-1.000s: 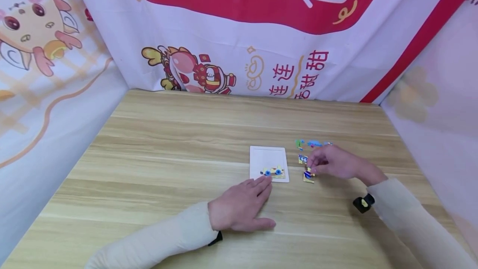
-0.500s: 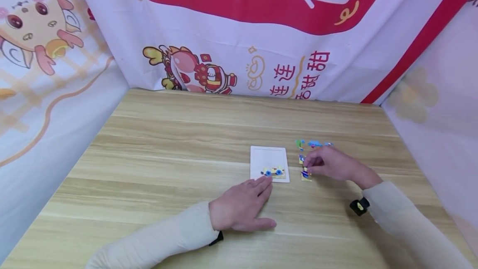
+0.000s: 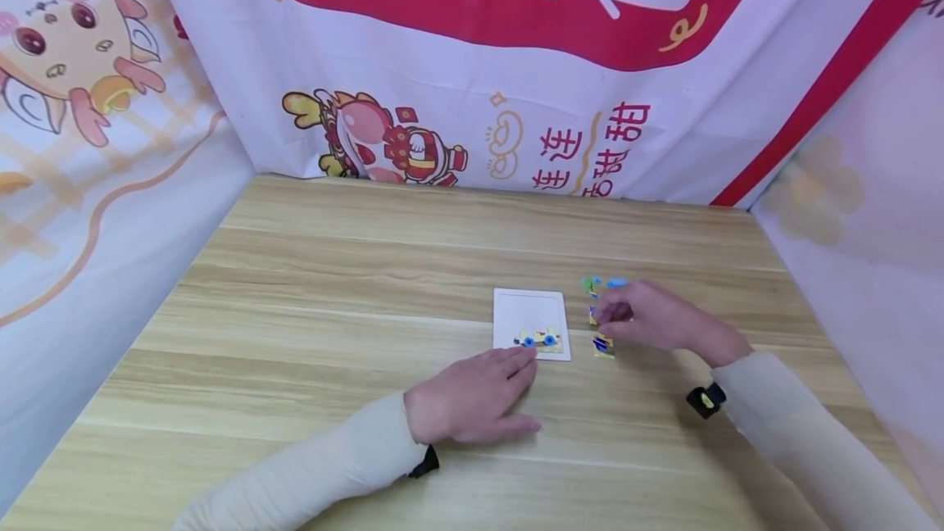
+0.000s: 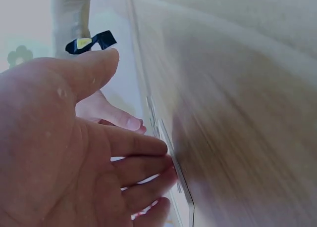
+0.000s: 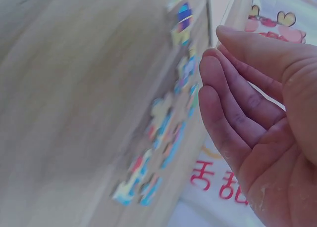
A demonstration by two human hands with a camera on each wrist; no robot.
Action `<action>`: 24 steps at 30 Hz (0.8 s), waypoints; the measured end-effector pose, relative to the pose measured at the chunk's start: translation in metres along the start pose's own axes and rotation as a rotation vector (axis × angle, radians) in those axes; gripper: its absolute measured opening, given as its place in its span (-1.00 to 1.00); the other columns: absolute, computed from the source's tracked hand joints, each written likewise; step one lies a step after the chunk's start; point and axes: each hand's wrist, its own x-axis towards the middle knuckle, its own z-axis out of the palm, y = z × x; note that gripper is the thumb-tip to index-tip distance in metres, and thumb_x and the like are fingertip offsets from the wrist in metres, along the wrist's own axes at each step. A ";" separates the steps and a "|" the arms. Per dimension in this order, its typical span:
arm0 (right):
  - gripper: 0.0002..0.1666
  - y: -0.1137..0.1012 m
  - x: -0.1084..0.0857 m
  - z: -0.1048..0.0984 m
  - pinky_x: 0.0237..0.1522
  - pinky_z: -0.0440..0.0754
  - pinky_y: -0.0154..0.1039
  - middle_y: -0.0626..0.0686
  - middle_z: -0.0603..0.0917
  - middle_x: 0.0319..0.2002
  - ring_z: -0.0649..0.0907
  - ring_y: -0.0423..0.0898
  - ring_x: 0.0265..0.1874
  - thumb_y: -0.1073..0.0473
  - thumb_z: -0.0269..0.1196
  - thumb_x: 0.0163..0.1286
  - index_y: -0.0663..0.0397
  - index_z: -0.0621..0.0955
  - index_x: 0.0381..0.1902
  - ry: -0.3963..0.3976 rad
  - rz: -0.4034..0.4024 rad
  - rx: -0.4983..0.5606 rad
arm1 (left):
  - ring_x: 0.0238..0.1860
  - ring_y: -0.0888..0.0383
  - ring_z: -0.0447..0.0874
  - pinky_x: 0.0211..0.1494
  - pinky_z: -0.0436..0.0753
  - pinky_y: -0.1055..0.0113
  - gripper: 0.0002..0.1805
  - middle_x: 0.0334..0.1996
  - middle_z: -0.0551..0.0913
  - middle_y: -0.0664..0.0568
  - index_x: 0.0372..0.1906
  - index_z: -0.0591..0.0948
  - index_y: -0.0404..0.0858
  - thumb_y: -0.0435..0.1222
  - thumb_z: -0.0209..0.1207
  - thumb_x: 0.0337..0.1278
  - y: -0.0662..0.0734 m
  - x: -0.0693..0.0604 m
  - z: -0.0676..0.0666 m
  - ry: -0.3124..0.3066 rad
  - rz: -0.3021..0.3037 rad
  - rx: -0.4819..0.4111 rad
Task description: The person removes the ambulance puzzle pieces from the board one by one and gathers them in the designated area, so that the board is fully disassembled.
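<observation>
A white puzzle tray [image 3: 512, 310] lies flat on the table, with joined yellow-and-blue jigsaw pieces [image 3: 544, 341] in its lower right part. My left hand [image 3: 475, 396] rests with fairly straight fingers at the tray's near edge, fingertips touching it. To the right of the tray, my right hand [image 3: 656, 316] hovers over loose jigsaw pieces, partly hiding them. Its fingers are loosely bent, and the right wrist view shows nothing between thumb and fingertips. A yellow-and-purple jigsaw piece [image 3: 603, 346] lies just below those fingertips, apart from them.
Further loose pieces lie in rows beyond, including a green one [image 3: 590, 284] and a light-blue one [image 3: 616, 283]. The wooden table [image 3: 332, 269] meets a printed cloth backdrop [image 3: 442, 64] behind and at both sides.
My right hand has shifted slightly left and the yellow-and-purple piece beneath it has slid a little left and straightened; the fingers are now off it. My left hand stays at the tray.
</observation>
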 end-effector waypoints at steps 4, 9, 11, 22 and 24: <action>-0.83 -0.018 0.009 0.002 -0.14 0.79 -0.33 -0.18 0.79 -0.26 0.72 -0.31 -0.26 0.16 0.49 0.37 -0.01 0.80 -0.09 -0.013 -0.027 -0.015 | 0.68 0.02 0.22 0.73 0.24 0.22 -0.15 0.67 0.23 -0.13 0.63 0.28 -0.28 0.25 -0.12 0.60 -0.007 0.003 0.000 0.008 0.033 0.018; -0.83 -0.035 0.019 0.012 -0.09 0.82 -0.22 -0.13 0.80 -0.22 0.74 -0.30 -0.23 0.19 0.48 0.38 0.01 0.80 -0.08 -0.015 -0.103 0.004 | 0.60 0.00 0.37 0.70 0.33 0.21 -0.20 0.59 0.38 -0.15 0.60 0.32 -0.31 0.17 -0.03 0.60 -0.021 0.008 0.003 0.080 0.087 -0.012; -0.82 -0.039 0.021 0.018 -0.09 0.83 -0.21 -0.08 0.81 -0.20 0.74 -0.26 -0.22 0.21 0.48 0.37 0.03 0.80 -0.07 -0.007 -0.136 0.011 | 0.52 0.01 0.47 0.63 0.43 0.21 -0.25 0.50 0.49 -0.14 0.56 0.38 -0.31 0.12 0.04 0.58 -0.027 0.009 0.002 0.125 0.097 -0.036; -0.63 -0.045 0.020 0.035 -0.01 0.81 -0.19 -0.07 0.78 -0.06 0.72 -0.18 -0.13 0.09 0.55 0.29 0.01 0.81 0.04 0.046 -0.214 -0.116 | 0.10 0.08 0.60 0.24 0.70 0.21 -0.45 0.16 0.67 -0.07 0.31 0.62 -0.30 -0.11 0.37 0.35 -0.055 0.037 -0.003 0.220 -0.004 -0.255; -0.61 -0.046 0.021 0.038 -0.03 0.80 -0.22 -0.05 0.77 -0.05 0.71 -0.16 -0.13 0.06 0.55 0.30 0.03 0.81 0.06 0.048 -0.226 -0.110 | 0.06 0.09 0.57 0.19 0.69 0.24 -0.45 0.13 0.67 -0.05 0.30 0.64 -0.30 -0.13 0.40 0.30 -0.059 0.043 -0.003 0.213 -0.010 -0.279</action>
